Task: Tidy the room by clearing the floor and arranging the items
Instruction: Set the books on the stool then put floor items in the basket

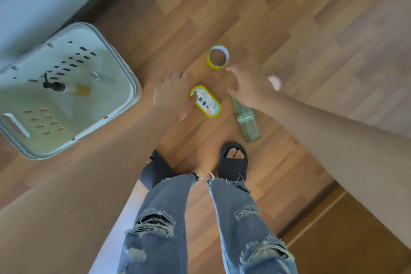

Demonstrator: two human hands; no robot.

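- While the oval yellow tin (208, 104) lies flat on the wooden floor (311, 29) just ahead of the person's feet, the left hand (172, 97) is down on its left end; bent fingers touch the label, but whether they actually grip the tin I cannot tell
- Right hand (250, 87) hangs to the right of the tin, fingers spread and loose, holding nothing; its fingertips are close to the yellow tape roll (219, 66) on that roll's near side, apart from it
- Green clear bottle (246, 122) lies on its side right of the tin; its far end is hidden under the right hand; a small pale object (275, 82) shows just right of that hand, too blurred to name
- White slotted basket (133, 87) stands at the left, near the tin but apart from it; a dark pump bottle (55, 85) lies inside
- Black slippers (233, 162) and ripped jeans (240, 218) fill the near middle
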